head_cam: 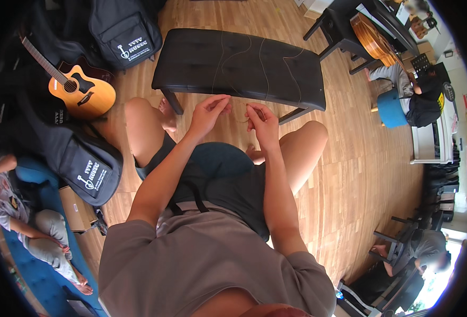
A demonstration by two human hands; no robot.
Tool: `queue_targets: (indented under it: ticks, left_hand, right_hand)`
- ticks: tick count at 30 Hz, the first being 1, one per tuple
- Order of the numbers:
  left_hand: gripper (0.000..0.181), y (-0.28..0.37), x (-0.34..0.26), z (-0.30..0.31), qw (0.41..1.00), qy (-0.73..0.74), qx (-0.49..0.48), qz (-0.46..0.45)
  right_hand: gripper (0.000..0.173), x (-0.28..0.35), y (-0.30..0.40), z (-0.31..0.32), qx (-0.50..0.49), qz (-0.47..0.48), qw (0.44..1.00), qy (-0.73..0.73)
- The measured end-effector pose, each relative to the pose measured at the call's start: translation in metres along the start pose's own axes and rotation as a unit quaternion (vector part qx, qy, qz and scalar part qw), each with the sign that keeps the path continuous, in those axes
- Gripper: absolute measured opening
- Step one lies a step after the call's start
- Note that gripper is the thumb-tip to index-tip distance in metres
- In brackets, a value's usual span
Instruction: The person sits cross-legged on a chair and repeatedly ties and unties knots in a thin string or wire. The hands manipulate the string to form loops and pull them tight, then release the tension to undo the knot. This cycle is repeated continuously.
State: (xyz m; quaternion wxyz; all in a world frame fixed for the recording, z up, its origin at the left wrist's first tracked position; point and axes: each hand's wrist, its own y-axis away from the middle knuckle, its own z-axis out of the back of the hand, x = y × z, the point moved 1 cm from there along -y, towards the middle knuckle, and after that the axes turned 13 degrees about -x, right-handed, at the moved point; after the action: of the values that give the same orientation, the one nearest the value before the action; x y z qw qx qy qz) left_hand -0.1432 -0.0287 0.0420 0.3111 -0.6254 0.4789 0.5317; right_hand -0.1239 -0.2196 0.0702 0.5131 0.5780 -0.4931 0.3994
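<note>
Both my hands are raised between my knees, just before the near edge of a black padded bench. My left hand (211,115) has its thumb and forefinger pinched together; a thin string seems to be between them. To its right, my right hand (262,121) pinches a fine string (243,121), part of which curls below the fingertips. The hands are apart. Several thin strings lie loosely curved over the bench, among them one wavy string (262,59) near the middle and one bent string (291,73) at the right.
The black bench (190,59) stands in front of me. At left are an acoustic guitar (98,95), black gig bags (98,158), a cardboard box (75,210) and a seated person (31,226). At right a person (419,99) sits on a blue stool (394,109) with a guitar; another person sits lower right.
</note>
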Motion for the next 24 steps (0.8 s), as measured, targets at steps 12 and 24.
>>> queue_targets:
  ticks: [12,24]
  left_hand:
    - [0.024,0.005,-0.01,-0.028,0.971,-0.186,0.004,-0.148]
    - [0.025,-0.095,-0.078,-0.036,0.976,-0.128,0.167,-0.058]
  right_hand:
    - [0.026,0.005,-0.016,0.008,0.014,-0.036,0.999,0.01]
    - [0.028,0.063,-0.076,-0.021,0.075,-0.039,0.996,-0.029]
